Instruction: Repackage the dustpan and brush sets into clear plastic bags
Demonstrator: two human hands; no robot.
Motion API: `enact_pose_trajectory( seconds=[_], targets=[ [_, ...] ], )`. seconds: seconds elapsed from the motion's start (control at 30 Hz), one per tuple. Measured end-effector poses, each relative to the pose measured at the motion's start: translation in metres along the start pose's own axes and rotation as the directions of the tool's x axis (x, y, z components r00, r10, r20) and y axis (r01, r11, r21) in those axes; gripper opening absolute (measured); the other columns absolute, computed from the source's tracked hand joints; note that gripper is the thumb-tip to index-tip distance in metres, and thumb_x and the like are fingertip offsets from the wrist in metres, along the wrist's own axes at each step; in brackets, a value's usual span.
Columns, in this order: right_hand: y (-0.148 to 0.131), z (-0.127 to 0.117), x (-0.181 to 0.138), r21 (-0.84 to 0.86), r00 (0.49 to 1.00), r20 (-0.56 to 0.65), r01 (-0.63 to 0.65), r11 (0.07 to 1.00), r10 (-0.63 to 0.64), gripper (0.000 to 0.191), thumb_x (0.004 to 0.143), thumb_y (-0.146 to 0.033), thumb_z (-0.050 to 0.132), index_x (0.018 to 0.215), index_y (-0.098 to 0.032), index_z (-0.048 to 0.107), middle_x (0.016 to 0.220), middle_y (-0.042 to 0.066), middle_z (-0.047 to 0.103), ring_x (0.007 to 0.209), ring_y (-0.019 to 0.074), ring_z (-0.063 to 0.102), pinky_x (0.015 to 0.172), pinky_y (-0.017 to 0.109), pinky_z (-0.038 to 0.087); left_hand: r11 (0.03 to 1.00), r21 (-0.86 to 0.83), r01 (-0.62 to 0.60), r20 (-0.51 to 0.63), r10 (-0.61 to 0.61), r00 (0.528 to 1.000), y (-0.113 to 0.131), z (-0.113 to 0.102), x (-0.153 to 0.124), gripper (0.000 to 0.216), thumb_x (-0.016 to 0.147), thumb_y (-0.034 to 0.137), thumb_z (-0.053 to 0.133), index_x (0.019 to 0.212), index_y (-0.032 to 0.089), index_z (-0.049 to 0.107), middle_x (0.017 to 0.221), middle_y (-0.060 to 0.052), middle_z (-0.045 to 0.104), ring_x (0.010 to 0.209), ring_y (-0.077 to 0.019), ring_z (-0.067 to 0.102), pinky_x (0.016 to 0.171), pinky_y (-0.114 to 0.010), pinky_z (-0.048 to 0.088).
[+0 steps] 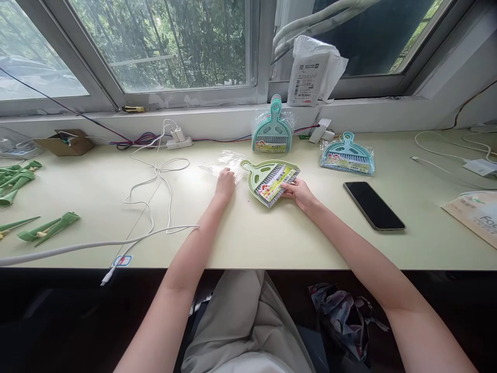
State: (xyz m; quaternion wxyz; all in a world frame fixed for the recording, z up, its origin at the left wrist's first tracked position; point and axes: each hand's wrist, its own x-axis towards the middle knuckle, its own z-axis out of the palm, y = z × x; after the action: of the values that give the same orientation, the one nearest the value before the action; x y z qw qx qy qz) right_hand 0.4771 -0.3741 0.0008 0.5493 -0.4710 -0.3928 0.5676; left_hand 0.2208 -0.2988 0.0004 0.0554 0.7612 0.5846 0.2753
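In the middle of the table lies a light green mini dustpan [256, 178] with a brush and a printed label card [276, 181] on it, its handle pointing left. My right hand [300, 194] grips the dustpan set by its right edge, thumb over the card. Left of it, my left hand [225, 182] is closed on a crumpled clear plastic bag [220, 163]. Behind stands a stack of teal dustpan sets [275, 129] in clear wrap, leaning near the wall. Another wrapped blue-green dustpan set [347, 155] lies to the right.
A black phone [374, 205] lies right of my right hand. White cables [155, 171] and a power strip [178, 142] spread on the left. Green plastic spikes [58, 228] and a small cardboard box [68, 142] sit further left. A white package [310, 77] stands on the sill.
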Motion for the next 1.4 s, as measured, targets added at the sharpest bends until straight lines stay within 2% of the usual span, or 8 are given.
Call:
enact_pose_trajectory(
  seconds=[0.2, 0.37, 0.5, 0.73, 0.83, 1.0, 1.1, 1.4],
  targets=[
    [0.001, 0.0, 0.0, 0.001, 1.0, -0.018, 0.004, 1.0, -0.004, 0.02, 0.074, -0.011, 0.07, 0.092, -0.016, 0.061, 0.09, 0.006, 0.073, 0.073, 0.0171, 0.072, 0.069, 0.031, 0.064, 0.99, -0.132, -0.044, -0.153, 0.023, 0.988, 0.004, -0.001, 0.001, 0.049, 0.075, -0.003, 0.035, 0.106, 0.017, 0.068, 0.113, -0.011, 0.063, 0.114, -0.0245, 0.054, 0.103, -0.041, 0.043],
    [0.001, -0.002, 0.002, 0.044, 0.996, -0.073, 0.05, 0.998, -0.046, 0.017, 0.076, -0.01, 0.067, 0.089, -0.017, 0.06, 0.09, 0.004, 0.073, 0.073, 0.016, 0.071, 0.07, 0.03, 0.064, 0.971, -0.206, -0.124, -0.25, 0.071, 0.966, 0.011, -0.005, -0.003, 0.05, 0.079, -0.001, 0.033, 0.114, 0.017, 0.065, 0.117, -0.012, 0.06, 0.116, -0.0237, 0.051, 0.103, -0.039, 0.042],
    [-0.002, -0.003, 0.001, 0.037, 0.996, -0.079, 0.039, 0.999, -0.036, 0.016, 0.076, -0.011, 0.066, 0.09, -0.018, 0.061, 0.092, 0.005, 0.073, 0.076, 0.0164, 0.072, 0.069, 0.029, 0.064, 0.947, -0.263, -0.184, -0.232, 0.123, 0.965, 0.017, -0.005, -0.005, 0.052, 0.081, 0.001, 0.034, 0.121, 0.02, 0.062, 0.122, -0.01, 0.058, 0.12, -0.0229, 0.049, 0.107, -0.041, 0.039],
    [0.001, 0.003, -0.003, -0.006, 0.997, 0.057, 0.044, 0.999, -0.043, 0.029, 0.071, -0.019, 0.076, 0.096, -0.017, 0.062, 0.097, 0.007, 0.073, 0.078, 0.0184, 0.072, 0.065, 0.028, 0.063, 0.885, -0.336, -0.322, -0.156, 0.285, 0.946, 0.03, -0.001, -0.011, 0.047, 0.084, 0.006, 0.038, 0.121, 0.023, 0.062, 0.124, -0.008, 0.058, 0.122, -0.0216, 0.049, 0.11, -0.042, 0.036],
    [0.001, 0.002, -0.002, 0.003, 0.998, 0.018, 0.059, 0.998, -0.059, 0.026, 0.072, -0.019, 0.075, 0.095, -0.017, 0.062, 0.095, 0.006, 0.073, 0.077, 0.0178, 0.072, 0.066, 0.028, 0.063, 0.866, -0.363, -0.344, -0.181, 0.296, 0.938, 0.032, -0.002, -0.011, 0.047, 0.084, 0.007, 0.038, 0.121, 0.022, 0.062, 0.124, -0.008, 0.058, 0.122, -0.0216, 0.049, 0.11, -0.041, 0.037],
    [-0.001, -0.006, 0.001, 0.061, 0.988, -0.12, 0.109, 0.992, -0.101, 0.02, 0.076, -0.014, 0.068, 0.092, -0.019, 0.059, 0.093, 0.003, 0.073, 0.078, 0.016, 0.072, 0.07, 0.028, 0.063, 0.904, -0.335, -0.266, -0.221, 0.199, 0.955, 0.027, -0.006, -0.009, 0.048, 0.084, 0.005, 0.035, 0.119, 0.022, 0.063, 0.124, -0.009, 0.057, 0.121, -0.0214, 0.049, 0.109, -0.042, 0.037],
    [-0.002, -0.008, 0.002, 0.067, 0.986, -0.132, 0.109, 0.992, -0.099, 0.019, 0.076, -0.013, 0.067, 0.092, -0.019, 0.058, 0.094, 0.003, 0.073, 0.079, 0.0159, 0.071, 0.073, 0.029, 0.063, 0.904, -0.34, -0.259, -0.213, 0.194, 0.958, 0.027, -0.006, -0.009, 0.047, 0.084, 0.005, 0.036, 0.118, 0.022, 0.063, 0.124, -0.008, 0.058, 0.121, -0.0208, 0.05, 0.109, -0.041, 0.037],
    [0.001, 0.001, -0.001, 0.064, 0.996, 0.043, 0.081, 0.995, -0.084, 0.027, 0.071, -0.018, 0.074, 0.095, -0.018, 0.062, 0.097, 0.004, 0.073, 0.08, 0.0175, 0.071, 0.069, 0.03, 0.063, 0.827, -0.402, -0.393, -0.205, 0.337, 0.919, 0.055, -0.005, -0.024, 0.037, 0.089, 0.016, 0.039, 0.118, 0.023, 0.061, 0.12, -0.008, 0.061, 0.119, -0.0209, 0.051, 0.108, -0.039, 0.035]
  ],
)
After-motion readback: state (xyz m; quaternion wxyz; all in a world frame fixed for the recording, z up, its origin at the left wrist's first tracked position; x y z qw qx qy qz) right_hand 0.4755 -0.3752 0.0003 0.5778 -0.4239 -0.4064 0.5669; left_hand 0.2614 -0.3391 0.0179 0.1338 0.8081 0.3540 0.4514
